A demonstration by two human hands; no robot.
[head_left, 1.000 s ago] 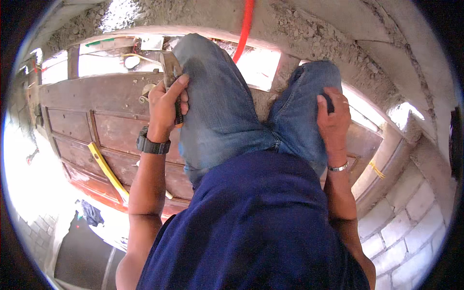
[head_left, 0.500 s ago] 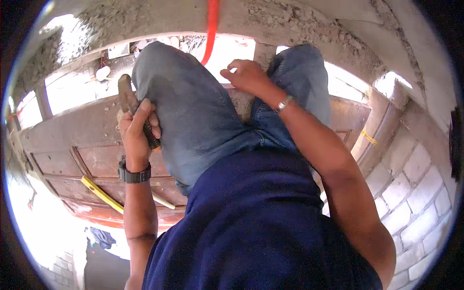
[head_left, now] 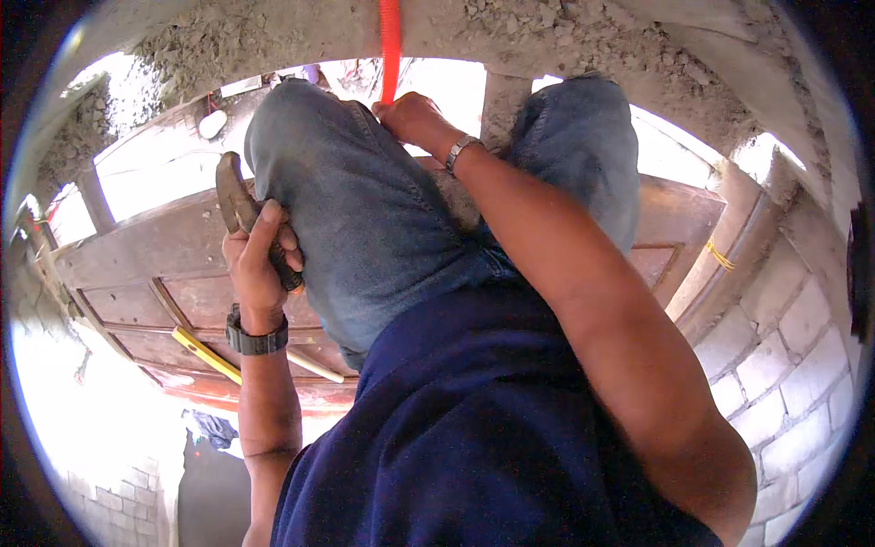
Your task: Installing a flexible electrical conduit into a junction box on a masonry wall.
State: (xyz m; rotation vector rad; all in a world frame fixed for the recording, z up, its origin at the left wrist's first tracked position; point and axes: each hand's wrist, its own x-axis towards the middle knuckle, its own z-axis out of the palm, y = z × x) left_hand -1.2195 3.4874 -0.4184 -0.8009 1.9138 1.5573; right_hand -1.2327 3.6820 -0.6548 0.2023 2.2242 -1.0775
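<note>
My left hand [head_left: 264,251] grips a worn metal hand tool [head_left: 235,191] with a dark handle and orange end, beside my left jeans-covered knee [head_left: 319,155]. My right hand [head_left: 406,118] reaches across between my knees and has its fingers closed at the red corrugated tube [head_left: 390,46], which hangs from the upper edge of the view; its fingertips are partly hidden.
A paneled wooden door [head_left: 128,292] lies beneath me, with a yellow level [head_left: 205,356] and a pale stick [head_left: 314,365] on it. Rough concrete beams [head_left: 583,36] cross above, openings show between slats, yellow cord [head_left: 720,255] wraps a post, and a block wall [head_left: 775,365] is right.
My right hand left the right thigh and moved up and leftward to the red tube. My left hand, still holding the tool, sits lower and farther left in view.
</note>
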